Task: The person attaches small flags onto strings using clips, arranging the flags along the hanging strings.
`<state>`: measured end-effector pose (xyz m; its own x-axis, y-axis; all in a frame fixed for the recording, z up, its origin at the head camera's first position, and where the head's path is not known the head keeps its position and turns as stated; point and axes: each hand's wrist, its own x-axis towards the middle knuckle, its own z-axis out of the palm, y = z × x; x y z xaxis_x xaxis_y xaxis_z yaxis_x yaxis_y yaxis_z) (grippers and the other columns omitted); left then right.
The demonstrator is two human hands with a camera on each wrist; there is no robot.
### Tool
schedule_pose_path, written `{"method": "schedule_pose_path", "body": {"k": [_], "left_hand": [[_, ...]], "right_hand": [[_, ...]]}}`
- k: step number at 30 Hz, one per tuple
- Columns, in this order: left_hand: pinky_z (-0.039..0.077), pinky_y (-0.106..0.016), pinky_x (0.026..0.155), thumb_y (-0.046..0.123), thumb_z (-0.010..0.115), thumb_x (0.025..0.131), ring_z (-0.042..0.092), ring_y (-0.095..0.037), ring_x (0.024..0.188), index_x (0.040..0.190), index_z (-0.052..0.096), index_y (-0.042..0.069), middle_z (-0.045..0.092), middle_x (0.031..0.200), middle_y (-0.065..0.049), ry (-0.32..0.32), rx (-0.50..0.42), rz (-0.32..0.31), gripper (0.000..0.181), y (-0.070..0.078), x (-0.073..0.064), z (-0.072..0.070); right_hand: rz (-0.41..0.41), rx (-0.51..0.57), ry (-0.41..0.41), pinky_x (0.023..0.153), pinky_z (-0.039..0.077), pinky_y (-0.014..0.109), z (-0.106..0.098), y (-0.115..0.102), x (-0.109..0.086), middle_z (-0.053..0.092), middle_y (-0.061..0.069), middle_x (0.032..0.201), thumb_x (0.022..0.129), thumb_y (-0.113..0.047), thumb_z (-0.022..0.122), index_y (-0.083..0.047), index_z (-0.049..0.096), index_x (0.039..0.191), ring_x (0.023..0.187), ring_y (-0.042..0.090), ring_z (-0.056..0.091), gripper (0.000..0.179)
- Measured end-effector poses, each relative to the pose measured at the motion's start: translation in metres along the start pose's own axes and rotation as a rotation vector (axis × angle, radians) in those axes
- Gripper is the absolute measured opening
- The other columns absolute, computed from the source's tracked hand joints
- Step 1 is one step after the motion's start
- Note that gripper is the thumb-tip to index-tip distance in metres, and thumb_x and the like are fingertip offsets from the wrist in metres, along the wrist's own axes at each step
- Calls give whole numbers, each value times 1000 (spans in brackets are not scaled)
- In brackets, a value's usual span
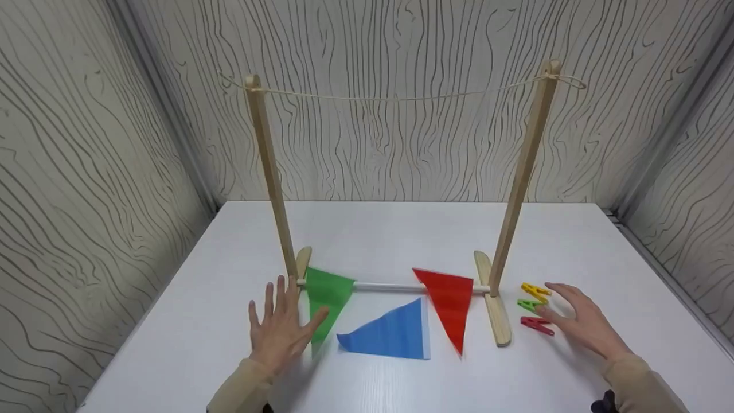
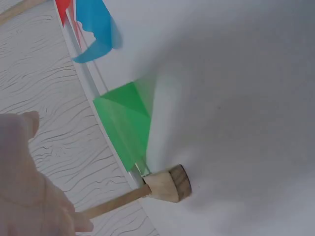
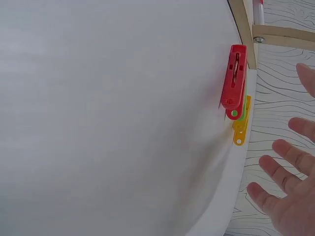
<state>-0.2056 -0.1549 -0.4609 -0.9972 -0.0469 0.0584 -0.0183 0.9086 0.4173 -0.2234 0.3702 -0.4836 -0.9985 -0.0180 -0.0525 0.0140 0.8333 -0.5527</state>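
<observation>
Left hand (image 1: 278,330): we are holding it spread, empty.
Right hand (image 1: 590,324): we are hovering, fingers parted and empty, near clothespins (image 1: 527,305).
Clothespins: we are probably preparing pickup, next needing a pinch.

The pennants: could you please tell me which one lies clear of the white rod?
The blue pennant; the green pennant and red pennant both overlap the white rod.
</observation>
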Motion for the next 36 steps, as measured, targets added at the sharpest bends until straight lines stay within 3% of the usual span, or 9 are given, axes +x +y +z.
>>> {"method": "schedule_pose_path", "body": {"k": [4,7,10,13,20,28,36], "left_hand": [[3,-73,121,68,52,92,11,-45,156,159,20,-1,16,167,-24,-6,-40,16,101,13,0,4],[7,-72,121,66,53,93,15,-46,155,157,22,-4,20,165,-26,4,-76,38,100,23,1,8],[9,-68,123,66,53,94,17,-46,154,157,20,-6,22,165,-27,-3,-136,52,101,33,5,14],[9,-64,125,63,54,95,16,-46,154,157,18,-8,20,165,-28,-34,-235,59,101,45,11,23],[25,-62,121,55,60,95,32,-49,147,151,28,-14,34,156,-34,-11,-336,137,94,78,27,50],[46,-61,105,51,64,93,50,-43,124,142,46,-11,51,137,-30,4,-371,126,81,109,42,74],[57,-51,93,44,68,92,64,-32,106,133,56,-7,65,119,-22,7,-450,78,67,130,55,88]], "right_hand": [[-15,41,36,102,38,74,2,2,3,39,34,147,97,-46,63,1,41,148,130,56,39,73],[-25,64,58,91,50,58,4,4,5,49,30,139,97,-43,65,1,47,144,120,47,50,68],[-3,93,48,81,51,39,6,7,8,53,28,133,96,-42,66,2,50,142,115,41,54,65],[37,126,28,77,45,29,7,10,11,54,27,131,96,-42,67,2,49,142,112,36,54,66],[86,158,31,74,43,29,9,13,18,57,23,120,93,-36,72,4,53,139,103,29,55,63],[144,189,26,71,40,28,12,17,23,57,13,108,90,-34,75,4,58,134,94,23,52,61],[175,210,21,74,42,28,10,17,27,58,21,116,89,-36,76,3,60,132,100,28,54,60]]}}
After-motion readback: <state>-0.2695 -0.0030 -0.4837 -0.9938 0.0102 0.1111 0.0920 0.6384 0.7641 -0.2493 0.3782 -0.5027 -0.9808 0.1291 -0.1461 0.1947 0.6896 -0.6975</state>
